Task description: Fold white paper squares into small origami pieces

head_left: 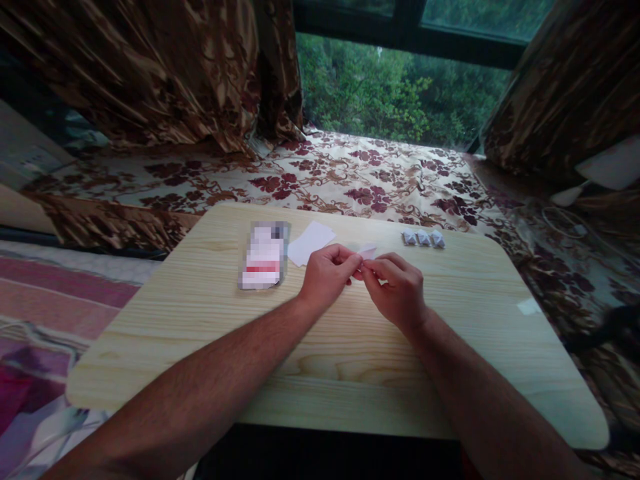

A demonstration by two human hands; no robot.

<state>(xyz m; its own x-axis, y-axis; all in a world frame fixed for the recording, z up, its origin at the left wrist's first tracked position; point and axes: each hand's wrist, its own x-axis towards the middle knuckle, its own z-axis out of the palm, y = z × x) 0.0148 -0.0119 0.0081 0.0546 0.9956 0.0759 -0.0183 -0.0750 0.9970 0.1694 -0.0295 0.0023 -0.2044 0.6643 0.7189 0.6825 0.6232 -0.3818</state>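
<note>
Over the middle of the wooden table [345,360], both my hands pinch one small piece of white paper [369,252], which looks folded. My left hand [327,273] grips its left side between thumb and fingers. On the right, my right hand [397,287] has thumb and forefinger closed at the paper's lower edge. The fingers hide much of the piece. Just beyond my left hand lie several loose white paper sheets [311,241], overlapping each other. Three small folded paper shapes [423,239] with raised points stand in a row at the table's far right.
A pixelated, pale flat item with a red band [263,257] lies left of the sheets. A whitish scrap [529,306] sits near the right edge. Past the table stretch a floral-covered ledge [370,173], brown curtains [200,73] and a window. A striped bedspread [60,287] is at left.
</note>
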